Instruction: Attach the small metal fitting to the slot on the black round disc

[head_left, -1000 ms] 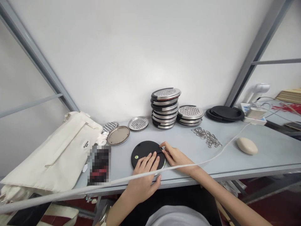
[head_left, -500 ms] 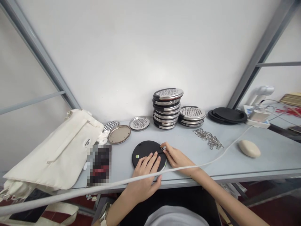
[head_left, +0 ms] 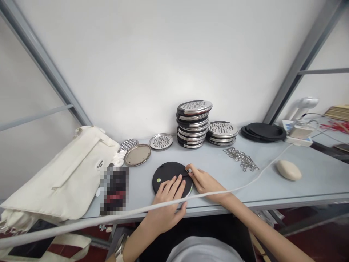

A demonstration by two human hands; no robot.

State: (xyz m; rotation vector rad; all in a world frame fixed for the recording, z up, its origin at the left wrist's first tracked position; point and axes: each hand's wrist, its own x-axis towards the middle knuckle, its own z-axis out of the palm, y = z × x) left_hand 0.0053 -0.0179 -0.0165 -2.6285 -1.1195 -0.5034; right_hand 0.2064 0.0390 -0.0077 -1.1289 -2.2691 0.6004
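Observation:
A round black disc (head_left: 166, 173) with a small green-and-white sticker lies on the table near its front edge. It resembles the black parts of the stacked round graters. My left hand (head_left: 167, 200) rests flat across the disc's front, fingers stretched out and touching its face. At the disc's right edge, my right hand (head_left: 203, 182) is closed in a pinch. A small shiny metal clip (head_left: 188, 170) shows between its fingertips, partly covered. Behind that hand, a pile of similar wire clips (head_left: 242, 159) lies on the table.
Round metal graters with black rims form a tall stack (head_left: 193, 125) and a lower stack (head_left: 222, 133). Black discs (head_left: 264, 131) lie to the right, beyond a cream oval object (head_left: 289, 170). A white cable (head_left: 122, 214) crosses in front of my arms. A cream bag (head_left: 65, 178) sits left.
The view has shifted very slightly. Both hands keep their places on the black disc, and nothing else has visibly moved.

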